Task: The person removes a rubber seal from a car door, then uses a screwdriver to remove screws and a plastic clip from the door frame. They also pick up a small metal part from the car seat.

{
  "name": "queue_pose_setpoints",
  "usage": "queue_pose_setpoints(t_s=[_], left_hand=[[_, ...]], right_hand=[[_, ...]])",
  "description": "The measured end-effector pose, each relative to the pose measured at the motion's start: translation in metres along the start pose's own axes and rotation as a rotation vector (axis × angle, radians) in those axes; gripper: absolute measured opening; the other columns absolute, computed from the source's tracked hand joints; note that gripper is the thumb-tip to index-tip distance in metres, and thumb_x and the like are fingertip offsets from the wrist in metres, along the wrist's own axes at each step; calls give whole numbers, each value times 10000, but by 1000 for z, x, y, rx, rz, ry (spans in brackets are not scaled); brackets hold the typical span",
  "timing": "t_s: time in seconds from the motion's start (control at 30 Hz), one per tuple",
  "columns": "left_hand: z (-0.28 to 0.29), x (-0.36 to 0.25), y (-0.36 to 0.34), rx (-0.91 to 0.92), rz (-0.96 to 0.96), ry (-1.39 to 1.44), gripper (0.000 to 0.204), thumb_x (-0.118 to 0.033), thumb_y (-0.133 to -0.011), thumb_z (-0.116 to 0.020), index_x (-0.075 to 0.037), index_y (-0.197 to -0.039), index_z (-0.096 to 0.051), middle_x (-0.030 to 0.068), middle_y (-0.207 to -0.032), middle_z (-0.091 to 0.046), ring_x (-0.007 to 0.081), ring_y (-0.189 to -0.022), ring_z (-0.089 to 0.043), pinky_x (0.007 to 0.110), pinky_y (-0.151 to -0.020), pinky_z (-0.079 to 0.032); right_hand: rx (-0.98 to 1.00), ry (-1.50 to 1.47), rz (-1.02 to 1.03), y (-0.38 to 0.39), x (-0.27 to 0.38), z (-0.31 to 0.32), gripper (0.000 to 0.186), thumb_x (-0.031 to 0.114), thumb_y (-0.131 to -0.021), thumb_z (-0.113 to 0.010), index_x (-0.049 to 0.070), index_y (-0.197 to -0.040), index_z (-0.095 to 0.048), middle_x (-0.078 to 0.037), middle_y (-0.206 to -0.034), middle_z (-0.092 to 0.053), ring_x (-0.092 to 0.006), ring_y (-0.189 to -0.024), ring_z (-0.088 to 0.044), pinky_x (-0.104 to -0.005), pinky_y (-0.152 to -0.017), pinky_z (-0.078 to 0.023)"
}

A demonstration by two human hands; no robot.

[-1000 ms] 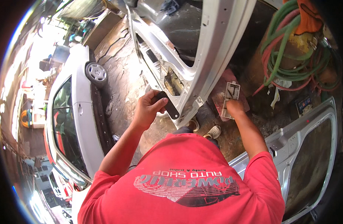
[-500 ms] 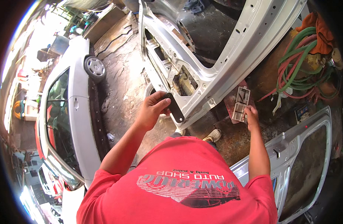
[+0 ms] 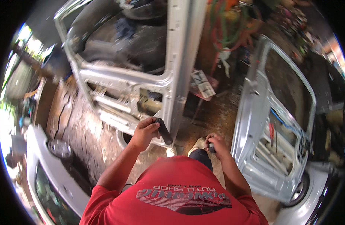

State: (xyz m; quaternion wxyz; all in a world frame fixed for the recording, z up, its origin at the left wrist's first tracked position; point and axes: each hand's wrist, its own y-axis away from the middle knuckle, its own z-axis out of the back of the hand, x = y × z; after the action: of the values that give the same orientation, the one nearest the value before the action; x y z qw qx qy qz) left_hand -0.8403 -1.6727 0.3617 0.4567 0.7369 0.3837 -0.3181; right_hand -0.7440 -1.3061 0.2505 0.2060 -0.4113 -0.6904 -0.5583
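Observation:
My left hand (image 3: 145,132) is closed on a long, flat black piece with rounded ends (image 3: 164,132), held in front of my chest. Behind it stands a bare silver car door (image 3: 168,90), upright, with open cutouts in its inner panel. To the right, my right hand (image 3: 217,144) is closed around a small dark, stubby piece (image 3: 212,149); most of it is hidden by the fingers, so its kind does not show. Farther off, an open pale case with compartments (image 3: 203,83) lies on a small reddish stand (image 3: 213,83).
A second silver door (image 3: 251,123) leans at the right, against a light-coloured car (image 3: 311,191). Another car (image 3: 45,161) is parked at the left. Green and red hoses (image 3: 232,33) hang beyond the case. A wheel (image 3: 123,138) sits beneath the nearer door.
My right hand has left the open case and come back toward my body with the small dark piece. My left hand still holds the black piece. The view has swung to the right.

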Motion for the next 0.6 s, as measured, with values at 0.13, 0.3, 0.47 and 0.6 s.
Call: queue_pose_setpoints(t_s=[0.13,0.3,0.47,0.6], left_hand=[[-29,16,-13,233,37,-74,159,-121,-1034,-625,-11,-1134,-683,86,-915,-724,167,-744,-657,320,-714,-540],[-106,57,-5,458,163,-125,207,-121,-1028,-637,-21,-1206,-673,60,-980,-725,157,-775,-663,316,-701,-540],[-174,119,30,673,298,-277,208,-116,-1041,-634,-20,-1222,-669,55,-1010,-718,153,-822,-683,313,-728,-569],[-243,182,78,827,320,-429,203,-134,-1034,-657,-18,-1199,-681,58,-1016,-712,147,-825,-686,312,-743,-577]], right_hand=[[-156,48,65,72,-50,10,123,70,-935,-552,9,-1002,-636,-122,-884,-686,-228,-777,-722,-358,-650,-575],[-352,-142,26,169,-100,40,160,40,-948,-530,2,-1074,-619,-135,-986,-699,-267,-863,-756,-368,-680,-583],[-457,-351,107,267,-160,57,207,3,-930,-529,22,-1120,-610,-165,-1068,-726,-285,-939,-778,-358,-680,-581],[-504,-498,181,360,-226,76,216,-19,-931,-520,9,-1130,-602,-185,-1079,-730,-299,-921,-780,-363,-673,-580]])
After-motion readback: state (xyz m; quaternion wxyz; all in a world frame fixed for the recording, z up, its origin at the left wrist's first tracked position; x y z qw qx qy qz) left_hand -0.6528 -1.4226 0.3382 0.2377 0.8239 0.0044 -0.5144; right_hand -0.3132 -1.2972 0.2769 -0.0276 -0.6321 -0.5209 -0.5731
